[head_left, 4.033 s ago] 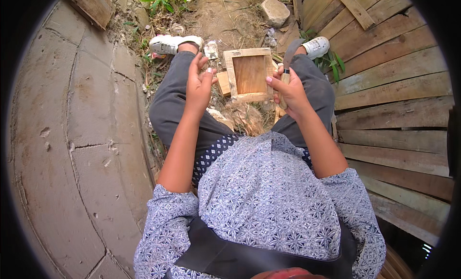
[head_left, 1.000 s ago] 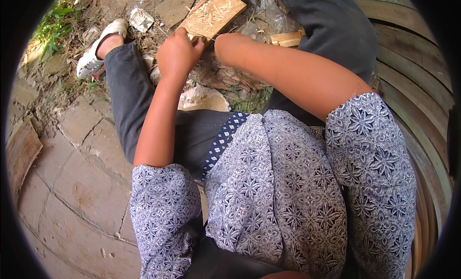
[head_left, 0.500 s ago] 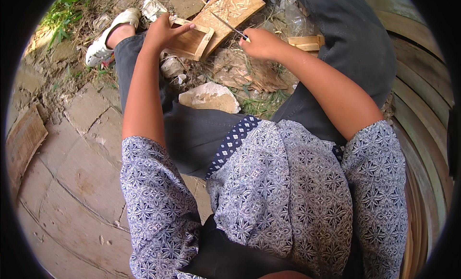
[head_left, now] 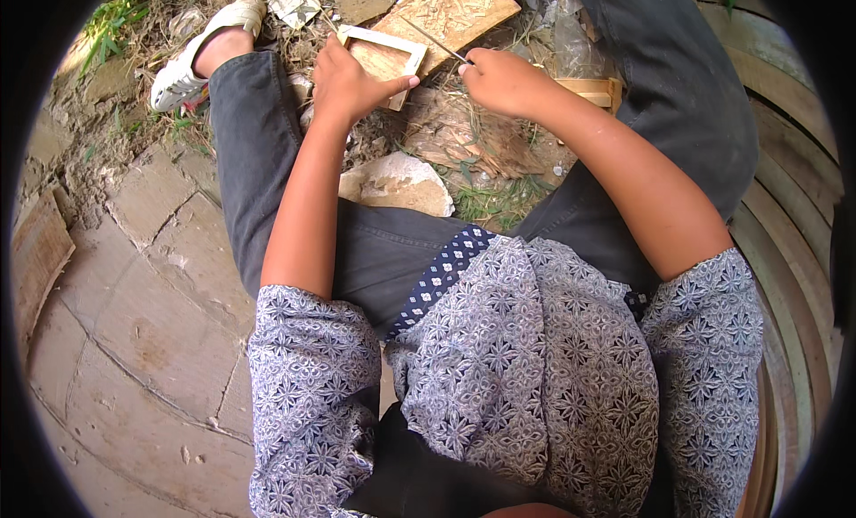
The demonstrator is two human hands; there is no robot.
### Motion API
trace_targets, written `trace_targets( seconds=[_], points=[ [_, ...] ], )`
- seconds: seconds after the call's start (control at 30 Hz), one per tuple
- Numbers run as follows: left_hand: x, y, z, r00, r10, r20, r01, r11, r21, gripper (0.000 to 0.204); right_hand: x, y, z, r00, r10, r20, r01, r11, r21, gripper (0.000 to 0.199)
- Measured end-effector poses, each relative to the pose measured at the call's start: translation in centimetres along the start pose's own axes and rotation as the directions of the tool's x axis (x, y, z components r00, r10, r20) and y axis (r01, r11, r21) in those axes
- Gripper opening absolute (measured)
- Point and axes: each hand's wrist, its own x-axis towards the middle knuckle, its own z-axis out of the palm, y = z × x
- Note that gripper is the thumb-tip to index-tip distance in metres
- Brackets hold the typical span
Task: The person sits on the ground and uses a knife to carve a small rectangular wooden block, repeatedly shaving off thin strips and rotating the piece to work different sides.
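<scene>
My left hand [head_left: 350,86] is closed around the left side of a small, pale wooden frame [head_left: 385,39], its thumb against the near right corner. The frame is tilted over the near end of a wooden board [head_left: 477,17] strewn with shavings. In my right hand [head_left: 506,83] is a thin-bladed knife [head_left: 434,42], its handle mostly hidden by the fingers. The blade points up and to the left, above the board and just right of the frame. Whether blade and frame touch, I cannot tell.
Another small wooden piece [head_left: 588,92] lies beside my right leg. Between my legs are a pale stone [head_left: 397,183], a flaky slab of wood [head_left: 468,135] and grass. Curved planks [head_left: 785,206] run along the right; paving [head_left: 160,295] spreads at the left.
My left hand has turned the wooden frame and shifted it right, so its edge rims now show more. The knife stays in my right hand, now closer to the frame.
</scene>
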Motion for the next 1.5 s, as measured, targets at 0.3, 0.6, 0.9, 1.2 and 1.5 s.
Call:
trace_targets(
  seconds=[0.3,0.6,0.9,1.2,1.5],
  points=[
    [-0.2,-0.3,2.1,0.998,-0.065,0.025,0.067,0.996,-0.056,0.154,2.0,-3.3,-2.3,0.942,0.119,0.312,0.025,0.907,-0.419,0.037],
    [-0.2,0.0,3.0,0.994,-0.102,0.046,0.105,0.992,-0.067,0.152,1.2,-5.7,-2.3,0.919,0.221,0.326,-0.021,0.853,-0.521,0.033],
    [0.0,-0.5,3.2,0.994,-0.097,0.048,0.1,0.994,-0.054,0.155,5.3,-1.5,1.2,0.97,0.085,0.23,0.01,0.923,-0.386,0.034],
    [0.0,-0.1,2.2,0.983,-0.115,0.143,0.126,0.99,-0.066,0.16,2.2,-1.0,-2.1,0.941,0.049,0.336,0.083,0.926,-0.368,0.036],
    [-0.3,-0.3,2.2,0.983,-0.12,0.136,0.124,0.992,-0.022,0.159,1.5,-1.7,-0.9,0.952,0.104,0.288,0.013,0.926,-0.378,0.028]
  ],
)
